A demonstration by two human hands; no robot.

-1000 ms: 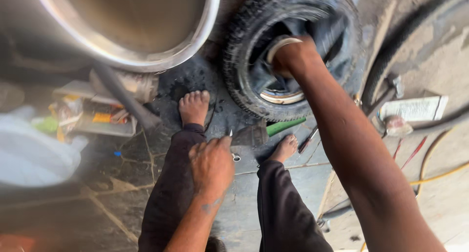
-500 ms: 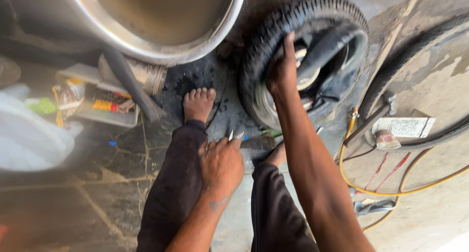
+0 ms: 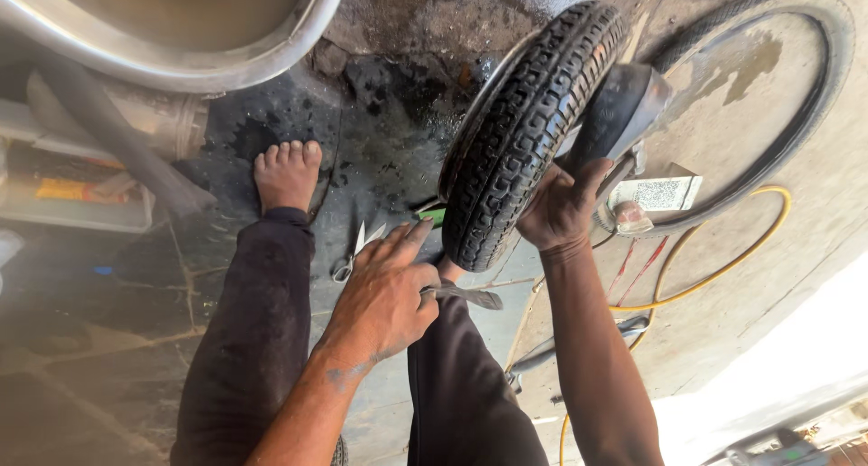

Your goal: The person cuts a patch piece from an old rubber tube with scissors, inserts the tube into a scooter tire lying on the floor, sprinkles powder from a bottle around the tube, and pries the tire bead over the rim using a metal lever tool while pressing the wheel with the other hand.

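Right hand point(image 3: 562, 208) is clamped on one upright tyre point(image 3: 524, 131), left hand point(image 3: 384, 294) grips one metal tool point(image 3: 470, 294) just beside it, scissors point(image 3: 354, 254) lying beyond its fingers.

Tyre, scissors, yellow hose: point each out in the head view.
tyre point(image 3: 520, 141), head view, on the knobbed tread facing the camera.
scissors point(image 3: 354, 254), head view, on the blades just above the left hand.
yellow hose point(image 3: 714, 281), head view, on the curve lying on the floor at right.
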